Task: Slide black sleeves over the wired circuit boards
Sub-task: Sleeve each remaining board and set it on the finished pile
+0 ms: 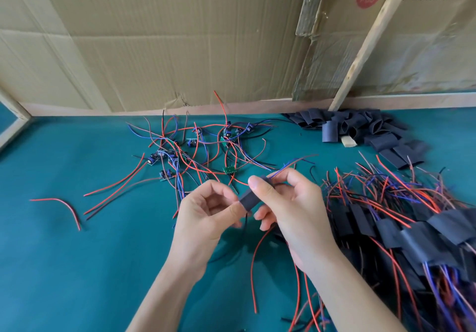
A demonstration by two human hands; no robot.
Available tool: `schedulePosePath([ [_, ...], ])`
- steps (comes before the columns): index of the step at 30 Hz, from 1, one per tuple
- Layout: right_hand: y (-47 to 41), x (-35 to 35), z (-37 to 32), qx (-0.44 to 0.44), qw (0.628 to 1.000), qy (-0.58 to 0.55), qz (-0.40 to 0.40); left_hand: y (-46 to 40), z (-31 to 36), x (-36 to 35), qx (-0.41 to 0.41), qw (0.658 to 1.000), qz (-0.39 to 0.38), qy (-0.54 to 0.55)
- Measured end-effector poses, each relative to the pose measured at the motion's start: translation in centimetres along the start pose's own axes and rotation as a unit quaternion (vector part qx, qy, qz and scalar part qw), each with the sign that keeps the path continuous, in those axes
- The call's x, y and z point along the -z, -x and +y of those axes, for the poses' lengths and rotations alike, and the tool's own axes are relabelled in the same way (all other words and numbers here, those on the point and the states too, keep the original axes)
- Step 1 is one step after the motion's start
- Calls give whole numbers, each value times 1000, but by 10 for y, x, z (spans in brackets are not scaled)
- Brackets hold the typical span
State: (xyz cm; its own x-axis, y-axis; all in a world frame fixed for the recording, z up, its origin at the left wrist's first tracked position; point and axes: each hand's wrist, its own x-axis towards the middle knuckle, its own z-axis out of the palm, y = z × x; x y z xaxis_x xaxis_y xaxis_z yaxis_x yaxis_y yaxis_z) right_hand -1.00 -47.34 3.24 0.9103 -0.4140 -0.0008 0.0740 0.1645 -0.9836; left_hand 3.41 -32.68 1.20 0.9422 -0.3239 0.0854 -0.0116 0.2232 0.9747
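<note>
Both hands meet above the teal table. My right hand pinches a black sleeve between thumb and fingers, with red and blue wires sticking out past the fingertips toward the back. My left hand grips the sleeve's lower left end with thumb and forefinger. Red and black wires hang down below the hands. The board itself is hidden inside the sleeve or behind the fingers. Several bare wired circuit boards lie tangled further back.
A heap of empty black sleeves sits at the back right. A pile of sleeved boards with wires fills the right side. One loose red wire lies at the left. Cardboard and a wooden strut stand behind the table.
</note>
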Motion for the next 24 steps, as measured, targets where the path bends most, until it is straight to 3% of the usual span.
schedulePosePath([
  [4,0,5,-9,-5,995,89,-33,3,5,-2,44,994,-94,27],
  [6,-2,20,-27,14,976,210,-47,4,6,-3,54,989,-133,27],
  [7,-4,31,-37,39,943,326,-58,4,7,-3,57,989,-137,26],
  [9,-7,54,-57,63,823,560,-66,2,6,-4,71,989,-125,23],
  [10,-9,60,-68,51,777,625,-58,1,5,-3,81,991,-109,20],
  [12,-13,62,-87,12,747,664,-32,0,5,-2,105,991,-80,12],
  [15,-34,40,-98,47,752,657,-8,-1,3,-3,123,990,-64,17],
  [18,-62,-10,-78,115,749,640,-123,-1,1,-3,127,991,-40,17],
  [21,-78,-50,-41,101,703,661,-242,-2,-1,-2,136,990,-33,15],
  [24,-85,-60,-19,119,673,699,-210,-3,-3,4,147,989,-23,18],
])
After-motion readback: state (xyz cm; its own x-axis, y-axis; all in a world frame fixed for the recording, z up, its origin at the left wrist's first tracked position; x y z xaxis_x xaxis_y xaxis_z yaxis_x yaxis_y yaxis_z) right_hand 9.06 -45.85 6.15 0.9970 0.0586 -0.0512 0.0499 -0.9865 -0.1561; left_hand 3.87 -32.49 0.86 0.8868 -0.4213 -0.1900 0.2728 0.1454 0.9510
